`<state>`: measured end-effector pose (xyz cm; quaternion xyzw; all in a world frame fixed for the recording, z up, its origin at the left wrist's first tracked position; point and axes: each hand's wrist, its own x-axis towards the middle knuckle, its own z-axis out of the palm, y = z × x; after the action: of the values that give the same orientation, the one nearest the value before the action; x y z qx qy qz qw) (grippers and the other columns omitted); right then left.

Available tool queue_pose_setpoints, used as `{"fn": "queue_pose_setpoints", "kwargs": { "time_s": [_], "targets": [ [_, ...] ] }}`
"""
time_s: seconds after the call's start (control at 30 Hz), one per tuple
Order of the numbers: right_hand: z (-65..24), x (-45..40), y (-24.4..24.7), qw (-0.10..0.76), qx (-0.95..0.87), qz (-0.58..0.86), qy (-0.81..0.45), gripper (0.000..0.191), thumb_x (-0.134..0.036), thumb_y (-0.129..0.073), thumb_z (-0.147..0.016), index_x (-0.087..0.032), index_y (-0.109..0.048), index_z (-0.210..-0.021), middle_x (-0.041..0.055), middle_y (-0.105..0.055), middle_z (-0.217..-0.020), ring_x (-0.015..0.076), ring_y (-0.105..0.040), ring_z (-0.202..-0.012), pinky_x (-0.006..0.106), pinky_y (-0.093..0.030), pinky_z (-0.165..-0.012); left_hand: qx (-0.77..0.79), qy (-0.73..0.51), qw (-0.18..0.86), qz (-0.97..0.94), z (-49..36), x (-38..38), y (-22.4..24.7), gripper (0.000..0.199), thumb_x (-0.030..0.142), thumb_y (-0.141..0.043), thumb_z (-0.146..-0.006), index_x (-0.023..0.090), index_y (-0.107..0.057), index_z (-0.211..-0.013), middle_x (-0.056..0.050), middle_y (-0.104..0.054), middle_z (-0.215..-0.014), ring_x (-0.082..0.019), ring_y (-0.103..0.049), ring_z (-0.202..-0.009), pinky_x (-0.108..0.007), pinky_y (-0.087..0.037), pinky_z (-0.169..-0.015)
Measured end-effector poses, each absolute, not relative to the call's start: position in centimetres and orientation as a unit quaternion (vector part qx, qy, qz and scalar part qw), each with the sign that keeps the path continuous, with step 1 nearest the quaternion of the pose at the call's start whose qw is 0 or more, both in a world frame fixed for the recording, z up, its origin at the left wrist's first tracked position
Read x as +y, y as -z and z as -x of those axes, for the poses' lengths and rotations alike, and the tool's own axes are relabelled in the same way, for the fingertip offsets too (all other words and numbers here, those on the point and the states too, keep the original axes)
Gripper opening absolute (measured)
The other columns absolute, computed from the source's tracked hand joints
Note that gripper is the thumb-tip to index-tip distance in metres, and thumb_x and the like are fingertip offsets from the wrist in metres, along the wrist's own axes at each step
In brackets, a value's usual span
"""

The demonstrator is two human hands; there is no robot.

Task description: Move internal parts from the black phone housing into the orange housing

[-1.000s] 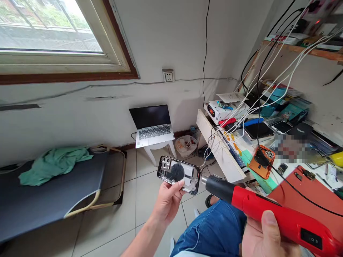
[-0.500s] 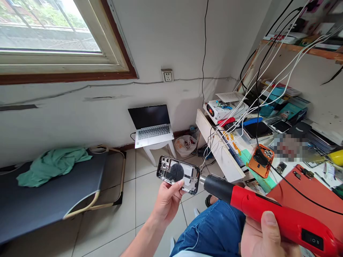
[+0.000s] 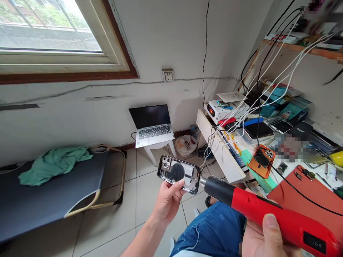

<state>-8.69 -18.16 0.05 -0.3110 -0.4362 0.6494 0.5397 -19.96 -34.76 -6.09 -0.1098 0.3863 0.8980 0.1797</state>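
My left hand [image 3: 170,200] grips an opened phone housing [image 3: 178,173] by its lower edge, thumb on the inner face. The housing is black-rimmed, with camera openings at its left end and a dark round patch in the middle. Wrapped round the body of a red heat gun [image 3: 270,210] is my right hand [image 3: 268,235]; only the thumb and part of the palm show. The gun's black front and metal nozzle [image 3: 203,181] point left at the housing's right end, very close to it. Whether they touch I cannot tell. A switch faces up near the gun's rear.
At right, a cluttered workbench [image 3: 230,166] carries an orange phone housing [image 3: 262,161], a red mat [image 3: 292,189] and a white device [image 3: 226,110]. White and black cables [image 3: 258,92] hang across it. A laptop [image 3: 154,130] sits on a white stool; a folding cot [image 3: 66,194] stands left.
Both hands hold almost the same pose. The view has shifted very slightly, and the heat gun sits a touch lower and further right in the picture.
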Motion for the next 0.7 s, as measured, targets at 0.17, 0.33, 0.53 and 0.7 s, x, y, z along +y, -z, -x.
{"fn": "queue_pose_setpoints", "kwargs": {
  "time_s": [0.17,0.33,0.53,0.7],
  "targets": [
    [9.37,-18.01,-0.37,0.543,-0.445,0.288,-0.651,0.026,-0.025,-0.094,-0.077,-0.019,-0.077,-0.095,0.0092,-0.081,-0.102,0.0364,-0.081,-0.105,0.057,-0.072,-0.081,0.384,-0.899,0.181,0.108,19.87,-34.74,6.12,0.048,0.031,-0.110,-0.061,0.015,-0.077,-0.092,-0.003,-0.078,-0.080,-0.010,-0.069,-0.063,-0.016,-0.059,-0.060],
    [9.02,-17.88,-0.30,0.532,-0.451,0.324,-0.639,0.033,-0.028,-0.099,-0.069,-0.023,-0.076,-0.093,0.0105,-0.081,-0.114,0.0422,-0.077,-0.120,0.062,-0.071,-0.089,0.386,-0.898,0.176,0.112,19.96,-34.77,6.18,0.050,0.031,-0.110,-0.061,0.015,-0.077,-0.095,-0.003,-0.079,-0.080,-0.011,-0.070,-0.065,-0.017,-0.060,-0.062],
    [9.02,-18.00,-0.46,0.534,-0.457,0.314,-0.639,0.032,-0.030,-0.098,-0.073,-0.020,-0.074,-0.092,0.0087,-0.081,-0.112,0.0389,-0.078,-0.116,0.061,-0.071,-0.090,0.390,-0.896,0.180,0.109,19.83,-34.83,6.08,0.046,0.031,-0.110,-0.062,0.014,-0.075,-0.086,0.000,-0.075,-0.074,-0.006,-0.063,-0.056,-0.014,-0.055,-0.056],
    [9.23,-18.20,-0.64,0.543,-0.454,0.299,-0.640,0.029,-0.029,-0.096,-0.078,-0.018,-0.075,-0.095,0.0089,-0.081,-0.110,0.0353,-0.079,-0.112,0.055,-0.072,-0.087,0.390,-0.897,0.178,0.107,19.91,-34.77,6.00,0.047,0.030,-0.109,-0.062,0.015,-0.076,-0.091,-0.002,-0.079,-0.080,-0.010,-0.070,-0.064,-0.016,-0.059,-0.060]
  ]
}}
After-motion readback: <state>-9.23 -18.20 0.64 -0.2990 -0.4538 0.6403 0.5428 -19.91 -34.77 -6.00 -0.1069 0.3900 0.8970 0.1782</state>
